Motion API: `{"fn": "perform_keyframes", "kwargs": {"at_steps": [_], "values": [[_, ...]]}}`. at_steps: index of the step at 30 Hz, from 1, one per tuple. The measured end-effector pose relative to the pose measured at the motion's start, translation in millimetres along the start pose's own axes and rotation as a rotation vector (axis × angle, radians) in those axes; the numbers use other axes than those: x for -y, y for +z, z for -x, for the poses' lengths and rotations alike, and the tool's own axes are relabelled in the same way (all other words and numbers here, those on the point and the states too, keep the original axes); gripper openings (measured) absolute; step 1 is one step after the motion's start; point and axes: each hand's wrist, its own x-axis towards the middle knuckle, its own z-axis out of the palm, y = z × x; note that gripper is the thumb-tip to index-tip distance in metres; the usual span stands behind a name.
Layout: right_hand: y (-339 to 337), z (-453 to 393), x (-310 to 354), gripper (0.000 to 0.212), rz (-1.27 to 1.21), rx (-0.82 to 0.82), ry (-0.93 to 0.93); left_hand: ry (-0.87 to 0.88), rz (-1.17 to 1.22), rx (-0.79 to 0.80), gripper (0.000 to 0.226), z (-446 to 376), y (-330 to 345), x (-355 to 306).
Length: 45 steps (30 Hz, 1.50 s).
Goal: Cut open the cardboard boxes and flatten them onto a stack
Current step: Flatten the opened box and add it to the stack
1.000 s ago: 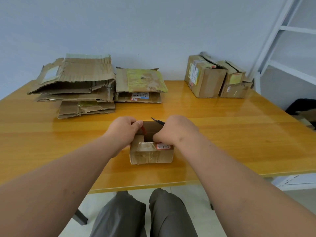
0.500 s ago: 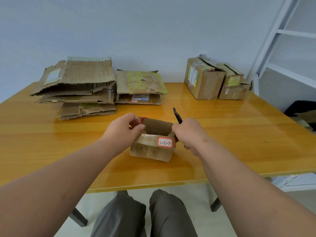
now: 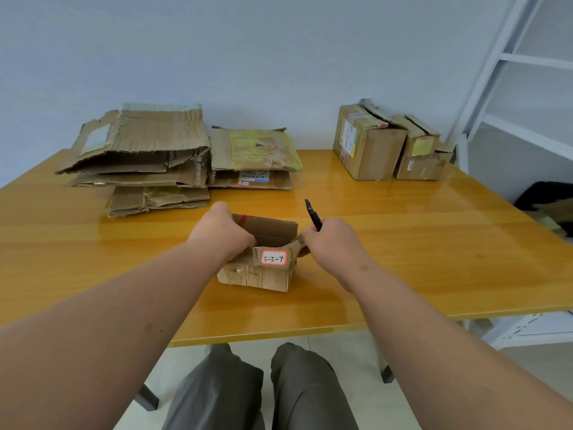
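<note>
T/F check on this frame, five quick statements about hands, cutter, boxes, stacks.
1. The right hand holds a black box cutter. True.
2. The small brown cardboard box with the red-edged "3-3-4" label lies flattened. False: it stands open on the glossy orange wooden table.
3. The left hand grips the small box's left wall. True.
4. The stacks of flattened brown cardboard lie at the table's far right. False: they lie far left and centre; unflattened brown cardboard boxes sit far right.
5. The cutter's tip is inside the small box. False: it points up, above the hand.
</note>
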Motion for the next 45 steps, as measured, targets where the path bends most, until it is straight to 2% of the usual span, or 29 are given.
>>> {"fn": "perform_keyframes", "kwargs": {"at_steps": [3, 7, 12, 16, 20, 23, 28, 31, 34, 37, 41, 45], "values": [[2, -2, -1, 0.022, -0.040, -0.022, 0.041, 0.044, -0.108, 0.010, 0.040, 0, -5, -1], [4, 0, 2, 0.022, -0.068, -0.043, 0.069, 0.109, -0.234, 0.001, 0.027, 2, -15, -2], [4, 4, 8, 0.030, -0.148, -0.030, 0.119, 0.135, -0.247, 0.013, 0.011, 5, -26, -3], [4, 5, 14, 0.029, -0.130, 0.041, 0.145, 0.155, -0.269, 0.009, 0.012, 9, -27, -4], [9, -2, 11, 0.028, -0.239, 0.022, 0.248, 0.159, -0.253, 0.012, 0.014, 13, -26, -5], [10, -5, 8, 0.023, -0.216, 0.021, 0.263, 0.118, -0.162, 0.037, 0.015, 11, -26, -5], [-2, -3, 10, 0.009, -0.334, 0.090, 0.347, 0.036, 0.136, 0.086, 0.016, 10, -32, 3], [-5, -4, 4, 0.008, -0.391, 0.091, 0.412, 0.037, 0.242, 0.092, 0.022, 10, -34, 9], [-6, -4, -7, 0.018, -0.461, 0.066, 0.444, 0.071, 0.284, 0.099, 0.025, 10, -34, 13], [-5, -2, -15, 0.020, -0.480, 0.052, 0.432, 0.081, 0.303, 0.116, 0.024, 10, -34, 15], [-2, -1, -15, 0.003, -0.453, 0.107, 0.349, -0.002, 0.460, 0.156, 0.022, 8, -34, 23], [-2, -5, -24, 0.012, -0.476, 0.154, 0.331, -0.075, 0.624, 0.164, 0.019, 5, -31, 34]]}}
